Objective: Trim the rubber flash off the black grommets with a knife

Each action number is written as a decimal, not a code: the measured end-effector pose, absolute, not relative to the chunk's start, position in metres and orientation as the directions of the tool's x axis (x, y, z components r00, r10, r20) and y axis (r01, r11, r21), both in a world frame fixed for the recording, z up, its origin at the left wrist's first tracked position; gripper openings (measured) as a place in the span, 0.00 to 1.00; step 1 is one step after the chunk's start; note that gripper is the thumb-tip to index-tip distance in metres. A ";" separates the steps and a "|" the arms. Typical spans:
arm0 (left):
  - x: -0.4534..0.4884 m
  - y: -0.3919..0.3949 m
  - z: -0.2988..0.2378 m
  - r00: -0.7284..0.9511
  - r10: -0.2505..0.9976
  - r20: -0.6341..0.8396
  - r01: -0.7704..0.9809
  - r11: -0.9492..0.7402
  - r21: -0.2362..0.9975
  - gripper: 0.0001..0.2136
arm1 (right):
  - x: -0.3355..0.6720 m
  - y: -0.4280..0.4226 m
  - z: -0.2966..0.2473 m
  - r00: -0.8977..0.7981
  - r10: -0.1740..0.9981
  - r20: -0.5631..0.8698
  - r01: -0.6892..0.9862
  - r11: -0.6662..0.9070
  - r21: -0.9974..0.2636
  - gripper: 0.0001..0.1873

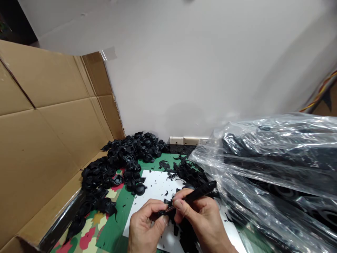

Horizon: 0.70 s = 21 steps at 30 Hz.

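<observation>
At the near side, over paper [152, 181], a black part [161, 212] is pinched by the left hand [147, 225]. A tool [202, 190] is gripped by the right hand [201, 212].

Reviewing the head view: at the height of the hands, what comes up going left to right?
Cardboard → heap of black parts → left hand → right hand → clear plastic wrapping.

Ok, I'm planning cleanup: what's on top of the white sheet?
Black scraps lie on the white sheet; the left hand and right hand hide parts of it, what's there is unseen.
</observation>
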<state>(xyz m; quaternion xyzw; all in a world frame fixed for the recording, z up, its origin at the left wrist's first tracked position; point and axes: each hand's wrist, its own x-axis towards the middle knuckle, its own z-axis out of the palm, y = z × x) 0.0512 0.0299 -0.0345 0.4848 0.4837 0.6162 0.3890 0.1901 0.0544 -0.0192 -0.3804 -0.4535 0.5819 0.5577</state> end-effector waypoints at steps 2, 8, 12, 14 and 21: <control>0.052 0.030 -0.036 -0.240 0.951 0.195 -0.022 -0.206 0.978 0.04 | 0.189 0.052 -0.021 -0.099 0.990 0.105 -0.287 0.072 -0.955 0.13; 0.054 0.027 -0.044 -0.265 0.959 0.102 -0.040 -0.117 0.992 0.06 | 0.195 0.054 -0.026 -0.060 0.824 0.563 -0.017 0.563 -0.826 0.08; 0.053 0.023 -0.047 -0.316 0.941 0.119 -0.059 -0.145 0.988 0.07 | 0.210 0.068 -0.026 0.183 0.790 0.585 0.078 0.582 -0.810 0.07; 0.052 0.022 -0.047 -0.322 0.939 0.124 -0.072 -0.154 0.985 0.08 | 0.214 0.072 -0.027 0.194 0.861 0.470 0.023 0.475 -0.880 0.06; 0.051 0.025 -0.041 -0.324 0.939 0.118 -0.147 -0.173 0.974 0.10 | 0.206 0.068 -0.017 -0.169 0.984 0.063 -0.166 0.035 -0.986 0.17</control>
